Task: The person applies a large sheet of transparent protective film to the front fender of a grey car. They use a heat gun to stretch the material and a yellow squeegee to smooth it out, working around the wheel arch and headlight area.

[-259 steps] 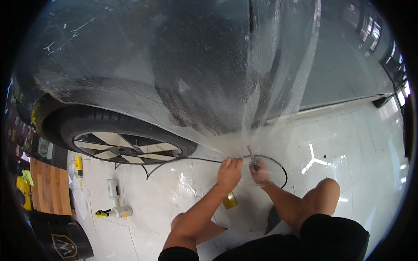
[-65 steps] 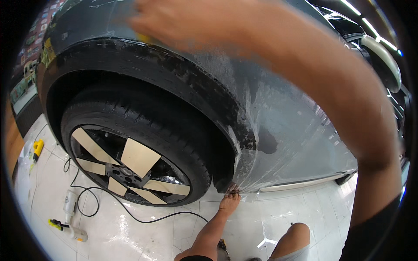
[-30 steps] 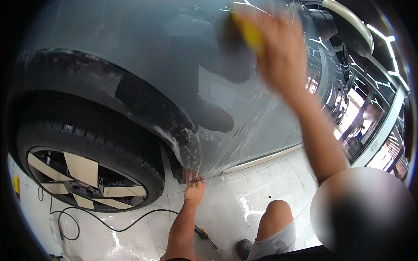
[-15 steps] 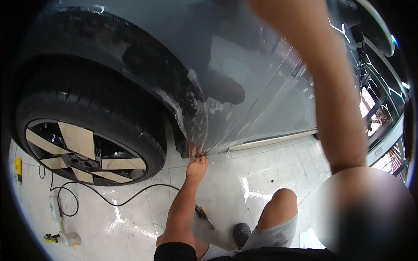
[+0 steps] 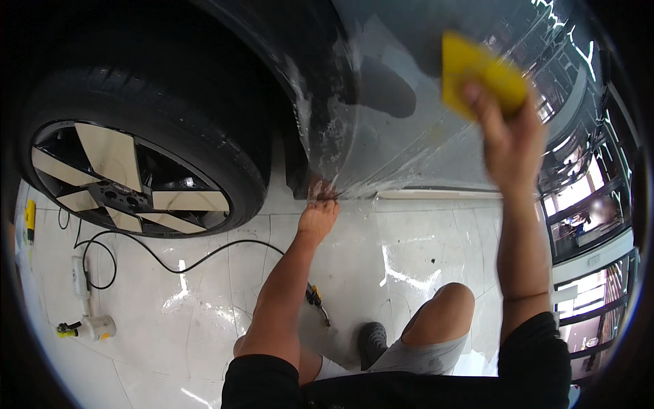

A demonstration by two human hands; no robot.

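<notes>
My right hand [image 5: 511,143] grips a yellow squeegee [image 5: 484,61], blurred, against or just over the dark grey car panel [image 5: 402,34] at upper right. Wet clear film [image 5: 388,163] covers the panel, creased into folds that converge at the lower corner beside the wheel arch [image 5: 252,27]. There my left hand [image 5: 317,221] pinches the film's bottom edge, fingers closed and partly hidden by it. Left of that hand is a black tyre [image 5: 225,160] on a wheel with beige inserts [image 5: 109,153].
A black hose [image 5: 204,252] runs over the tiled floor [image 5: 422,245] to a yellow-and-black wand [image 5: 313,300]. At left are a white spray bottle [image 5: 95,327] and a yellow tool [image 5: 30,221]. My knee [image 5: 443,313] and shoe [image 5: 371,341] are below.
My right arm has swept across the panel, and the squeegee now shows at upper right. The view has shifted, raising the wheel in it. My left hand stays at the film's corner.
</notes>
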